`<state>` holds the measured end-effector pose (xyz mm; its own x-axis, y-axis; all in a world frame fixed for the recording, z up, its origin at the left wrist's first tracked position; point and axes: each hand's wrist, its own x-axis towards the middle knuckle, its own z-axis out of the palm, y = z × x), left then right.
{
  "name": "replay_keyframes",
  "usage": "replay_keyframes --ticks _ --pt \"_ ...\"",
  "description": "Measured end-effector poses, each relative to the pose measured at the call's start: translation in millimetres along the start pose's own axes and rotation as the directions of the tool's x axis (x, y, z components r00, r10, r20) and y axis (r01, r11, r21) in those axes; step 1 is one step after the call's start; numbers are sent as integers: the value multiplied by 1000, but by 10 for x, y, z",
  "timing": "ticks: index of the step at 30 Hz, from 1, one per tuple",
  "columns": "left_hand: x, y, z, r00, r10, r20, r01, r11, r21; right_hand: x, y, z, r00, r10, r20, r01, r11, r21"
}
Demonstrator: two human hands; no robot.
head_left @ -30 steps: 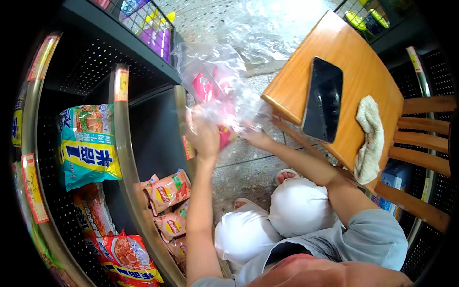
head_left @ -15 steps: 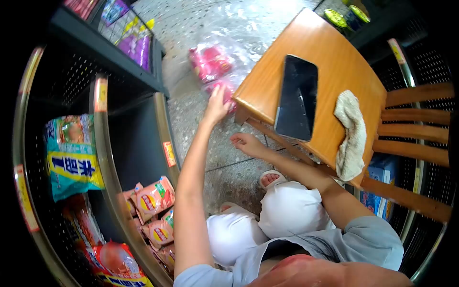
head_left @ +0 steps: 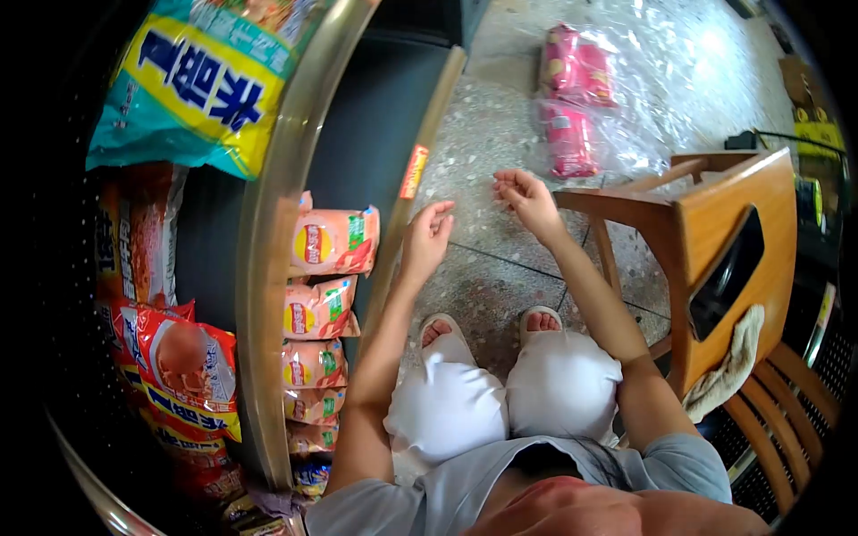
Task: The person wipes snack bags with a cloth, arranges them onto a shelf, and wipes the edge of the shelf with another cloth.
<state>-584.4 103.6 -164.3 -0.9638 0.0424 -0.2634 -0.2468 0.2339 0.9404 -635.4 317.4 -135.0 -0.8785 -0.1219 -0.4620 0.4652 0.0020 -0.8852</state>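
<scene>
My left hand [head_left: 427, 239] is raised beside the front edge of the lower shelf [head_left: 393, 116], its fingers loosely bent and apart, with nothing in it. To its right, above the speckled floor, my right hand [head_left: 529, 205] also holds nothing; its fingers are slightly curled and apart. Beyond the right hand, pink packs [head_left: 570, 138] lie on the floor in clear plastic wrap [head_left: 657, 98]; neither hand touches them. Pink chip bags [head_left: 332, 241] stand in a row on the shelf, left of my left forearm.
A wooden chair [head_left: 697, 210] stands at the right, with a dark phone [head_left: 728, 272] and a pale cloth [head_left: 728, 366] on its seat. The shelf at left holds a large teal-and-yellow bag [head_left: 192, 85] and red noodle packs [head_left: 183, 353].
My left hand has let go of or left the pink pack and drawn back toward the shelf. My right hand has moved forward. The view has turned toward the left shelf.
</scene>
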Motion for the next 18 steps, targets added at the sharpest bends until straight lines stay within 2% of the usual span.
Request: replay_keyframes --ticks 2,3,6,9,12,18 --pt "-214 245 -164 989 -141 -35 144 986 79 158 -158 167 999 -15 51 17 999 -37" --pt "-296 135 -199 993 -102 -61 104 994 27 235 -237 249 997 -25 78 29 998 -56" --pt "-556 27 -369 983 -139 -120 129 988 -87 443 -395 495 988 -49 148 64 993 -100" --pt "-819 89 -547 951 -246 -186 209 958 -198 583 -461 735 968 -110 227 139 983 -118" --pt "-1106 146 -639 901 -345 -264 259 914 -313 591 -542 993 966 -100 240 146 972 -182" --pt "-1927 244 -871 813 -448 -372 278 860 -428 330 -357 1604 896 -173 410 192 981 -6"
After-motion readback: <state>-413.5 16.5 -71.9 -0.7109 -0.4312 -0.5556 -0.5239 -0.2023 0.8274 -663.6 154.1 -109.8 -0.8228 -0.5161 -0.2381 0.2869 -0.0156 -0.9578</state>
